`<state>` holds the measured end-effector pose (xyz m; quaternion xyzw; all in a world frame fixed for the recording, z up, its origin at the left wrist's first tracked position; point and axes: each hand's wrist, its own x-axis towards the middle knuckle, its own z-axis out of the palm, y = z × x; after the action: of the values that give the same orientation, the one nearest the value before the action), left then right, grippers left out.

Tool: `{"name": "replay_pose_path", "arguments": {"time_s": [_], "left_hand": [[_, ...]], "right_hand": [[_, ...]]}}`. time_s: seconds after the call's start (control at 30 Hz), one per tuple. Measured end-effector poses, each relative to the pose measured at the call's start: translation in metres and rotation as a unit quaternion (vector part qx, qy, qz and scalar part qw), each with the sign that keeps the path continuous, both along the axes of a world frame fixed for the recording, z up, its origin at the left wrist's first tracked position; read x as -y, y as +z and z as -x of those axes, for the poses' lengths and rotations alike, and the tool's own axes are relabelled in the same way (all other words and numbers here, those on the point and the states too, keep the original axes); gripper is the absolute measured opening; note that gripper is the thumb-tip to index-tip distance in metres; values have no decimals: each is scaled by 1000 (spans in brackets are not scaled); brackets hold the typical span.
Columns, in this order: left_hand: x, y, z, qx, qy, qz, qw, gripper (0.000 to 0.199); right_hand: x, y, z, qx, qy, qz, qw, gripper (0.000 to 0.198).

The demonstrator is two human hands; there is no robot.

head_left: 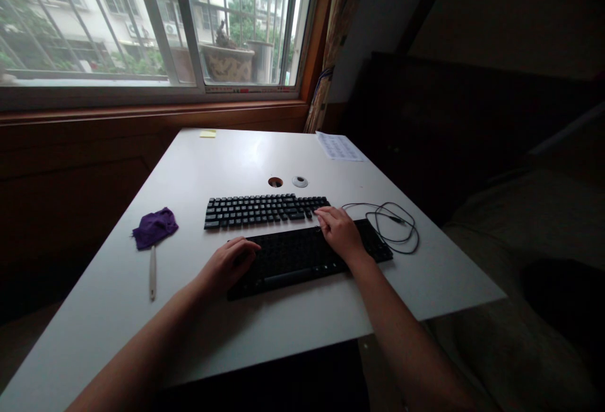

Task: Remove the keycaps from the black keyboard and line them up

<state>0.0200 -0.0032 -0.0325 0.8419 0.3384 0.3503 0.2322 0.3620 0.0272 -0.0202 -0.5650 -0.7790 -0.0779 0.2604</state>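
Note:
A black keyboard base (283, 254), its key area bare of most caps, lies slightly slanted on the white table. Just behind it, loose black keycaps (250, 211) are laid out in rows like a keyboard. My left hand (231, 261) is curled around the left end of the base, fingers bent over its edge. Over the base's right part reaches my right hand (341, 230), its fingertips pinched together beside the right end of the keycap rows. Whatever sits between those fingertips is too small to make out. The keyboard's cable (397, 223) lies coiled at the right.
On the left are a purple cloth (155, 228) and a pale-handled tool (152, 273), its far end by the cloth. A table hole (275, 182) and a round cover (300, 181) are behind the keycaps. Farther back lie yellow sticky notes (208, 133) and a printed sheet (340, 146).

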Motion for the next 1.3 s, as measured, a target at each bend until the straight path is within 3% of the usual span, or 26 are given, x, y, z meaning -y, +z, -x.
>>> {"name": "replay_pose_path", "arguments": {"time_s": [0.27, 0.47, 0.7, 1.3], "left_hand": [[1, 2, -1, -7, 3, -14, 1000, 15], [0, 1, -1, -8, -1, -12, 1000, 15], [1, -1, -1, -7, -1, -10, 1000, 14], [0, -1, -1, -9, -3, -5, 1000, 15]], "right_hand": [[4, 11, 39, 32, 2, 11, 999, 30], [5, 3, 64, 53, -33, 23, 998, 28], [7, -5, 64, 58, -40, 42, 997, 31], [10, 1, 68, 82, -68, 94, 990, 37]]}}
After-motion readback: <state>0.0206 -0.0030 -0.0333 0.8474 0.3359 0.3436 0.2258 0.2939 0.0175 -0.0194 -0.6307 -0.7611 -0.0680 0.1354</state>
